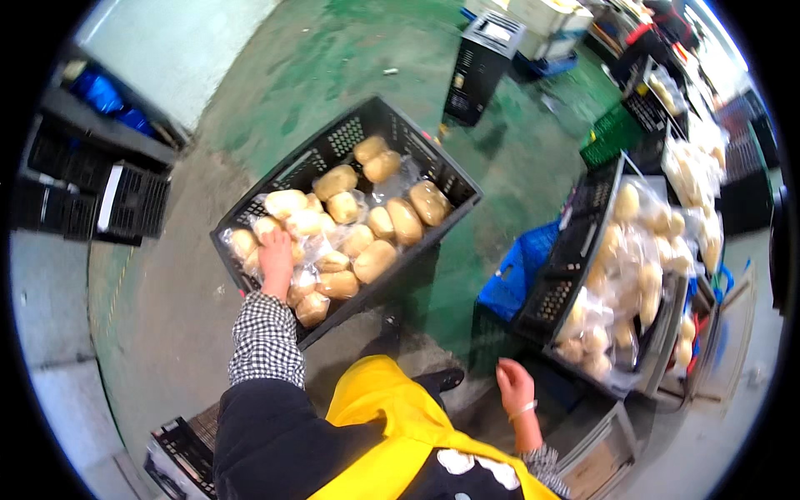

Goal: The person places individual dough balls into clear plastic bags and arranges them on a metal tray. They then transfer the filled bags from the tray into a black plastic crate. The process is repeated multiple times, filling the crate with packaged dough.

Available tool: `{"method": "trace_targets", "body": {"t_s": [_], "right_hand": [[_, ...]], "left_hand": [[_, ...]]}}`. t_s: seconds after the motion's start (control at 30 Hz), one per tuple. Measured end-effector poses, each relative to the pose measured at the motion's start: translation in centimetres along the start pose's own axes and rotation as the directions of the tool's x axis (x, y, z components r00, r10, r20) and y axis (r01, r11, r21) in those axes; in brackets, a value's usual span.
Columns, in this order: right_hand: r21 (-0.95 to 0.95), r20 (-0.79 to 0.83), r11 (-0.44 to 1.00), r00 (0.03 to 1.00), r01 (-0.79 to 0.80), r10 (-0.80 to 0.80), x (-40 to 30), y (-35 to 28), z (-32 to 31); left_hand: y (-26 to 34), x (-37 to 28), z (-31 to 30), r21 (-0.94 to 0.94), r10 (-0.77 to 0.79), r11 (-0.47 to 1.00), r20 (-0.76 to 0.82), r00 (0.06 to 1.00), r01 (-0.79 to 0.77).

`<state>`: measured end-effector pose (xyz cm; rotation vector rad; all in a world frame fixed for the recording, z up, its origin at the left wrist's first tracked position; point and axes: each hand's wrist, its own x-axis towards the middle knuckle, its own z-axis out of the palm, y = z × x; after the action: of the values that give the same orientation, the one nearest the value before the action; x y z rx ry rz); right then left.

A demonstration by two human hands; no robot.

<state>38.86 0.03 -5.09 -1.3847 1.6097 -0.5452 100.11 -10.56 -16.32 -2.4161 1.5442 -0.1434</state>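
Observation:
My left hand reaches into a black plastic crate and rests on a clear plastic bag of pale brown, rounded vegetables that look like potatoes. Its fingertips touch the bag, but whether they grip it I cannot tell. More such bagged pieces lie around it in the crate. My right hand, with a bracelet at the wrist, hangs free beside my yellow apron, fingers loosely curled and holding nothing visible. Right of it stands another black crate, heaped with similar bags of vegetables.
A blue crate sits beside the heaped crate. An upright black crate stands on the green floor ahead, near white boxes. Black crates are stacked at left. A person is at the far upper right.

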Motion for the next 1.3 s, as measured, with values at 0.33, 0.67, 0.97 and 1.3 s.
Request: {"method": "trace_targets", "body": {"t_s": [0.33,0.67,0.97,1.3], "right_hand": [[-0.384,-0.042,0.912,0.984,0.144,-0.173,0.3,-5.1,-6.0],[-0.28,-0.82,0.88,0.572,-0.384,-0.011,9.9,5.8,-20.5],[-0.442,-0.571,0.827,0.82,-0.348,0.041,4.8,4.1,-17.0],[-0.233,-0.399,0.934,0.85,0.269,-0.344,-2.4,0.3,-16.3]], "left_hand": [[0.6,-0.4,-2.2,-0.086,0.153,0.982,-0.187,0.97,-0.171],[-2.8,-0.8,-9.4,-0.427,0.022,0.897,-0.211,0.977,-0.113],[18.9,-3.8,-21.1,-0.561,0.473,0.479,-0.483,0.737,-0.675],[53.8,-20.7,-32.1,-0.369,0.841,0.181,-0.423,0.338,-0.912]]}}
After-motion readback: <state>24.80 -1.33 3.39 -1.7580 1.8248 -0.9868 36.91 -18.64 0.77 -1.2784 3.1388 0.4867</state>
